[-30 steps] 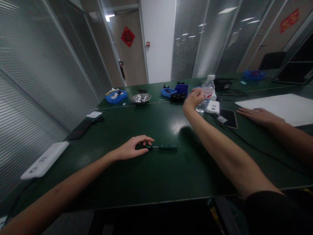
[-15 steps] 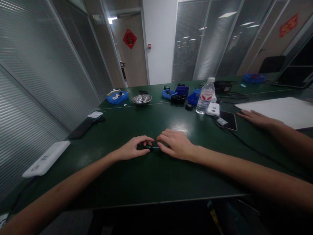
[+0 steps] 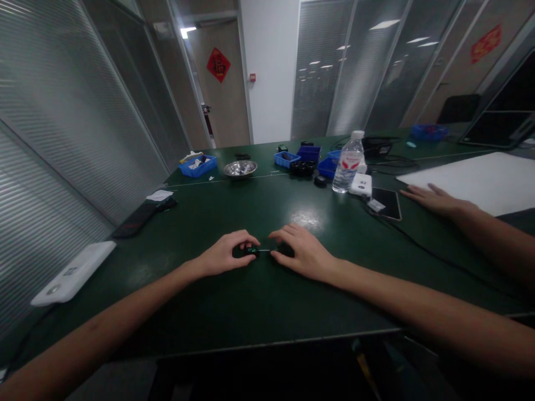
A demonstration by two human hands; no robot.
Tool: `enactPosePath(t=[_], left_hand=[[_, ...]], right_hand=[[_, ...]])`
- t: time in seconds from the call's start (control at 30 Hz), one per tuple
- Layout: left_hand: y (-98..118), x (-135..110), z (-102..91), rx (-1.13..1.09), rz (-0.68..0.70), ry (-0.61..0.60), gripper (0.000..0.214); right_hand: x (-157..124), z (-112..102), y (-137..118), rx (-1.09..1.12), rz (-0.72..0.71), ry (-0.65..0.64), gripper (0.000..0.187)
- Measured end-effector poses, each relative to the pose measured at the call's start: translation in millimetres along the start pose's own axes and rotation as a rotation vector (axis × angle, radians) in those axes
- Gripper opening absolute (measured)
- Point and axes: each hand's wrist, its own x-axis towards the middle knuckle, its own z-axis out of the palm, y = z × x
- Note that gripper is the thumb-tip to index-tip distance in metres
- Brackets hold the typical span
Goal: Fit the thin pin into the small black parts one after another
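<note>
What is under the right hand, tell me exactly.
A thin metal shaft reaches the right hand near the thumb; whatever lies beneath the palm is covered.

The head-worn camera looks forward and down across the green table [image 3: 234,312] from its near side, left hand [image 3: 228,253] and right hand [image 3: 304,253] fairly close, door [image 3: 229,106] beyond, apparently somewhat blurred.

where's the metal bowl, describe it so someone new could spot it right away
On the green table, look beyond the left hand toward the far edge. The bowl sits between a blue bin on its left and another blue bin on its right. Its round, shiny silver shape sets it apart from those angular blue neighbours.
</note>
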Motion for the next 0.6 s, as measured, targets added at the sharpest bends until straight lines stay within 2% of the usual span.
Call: enactPosePath(t=[0.23,0.6], left_hand=[[2.2,0.6,0.3,0.024,0.045,-0.001,0.023],[-2.0,-2.2,1.3,-0.015,0.092,-0.022,0.025]], right_hand=[[0.2,1.6,0.0,0.008,-0.063,-0.048,0.019],[-0.6,-2.2,-1.9,0.021,-0.12,-0.061,0.019]])
